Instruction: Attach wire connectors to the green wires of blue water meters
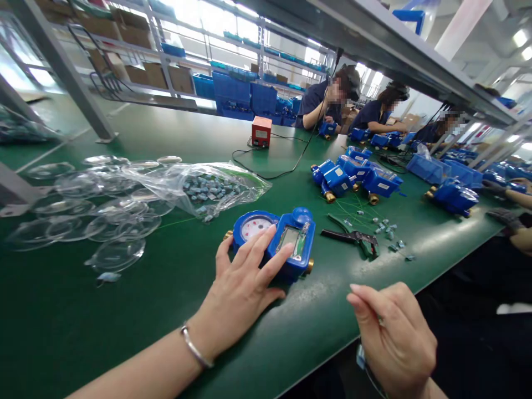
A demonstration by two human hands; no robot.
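Observation:
A blue water meter (294, 244) with a round dial and a small display lies on the green table in front of me. Across its top my left hand (245, 282) is spread, fingertips touching the casing and the thumb stretched out near its front edge. My right hand (394, 332) is off to the right at the table's edge, thumb and index finger pinched together; anything between the tips is too small to see. Below that hand hangs a small blue-grey seal (361, 356) on a thin strand; where the strand is held is hidden. Green-and-black pliers (357, 237) lie right of the meter.
Clear plastic discs (112, 219) and an open bag of small seals (211, 188) cover the left side. Several loose seals (386, 227) lie beyond the pliers, near more blue meters (357, 174). A red box (261, 132) with a cable stands behind. Co-workers sit along the table.

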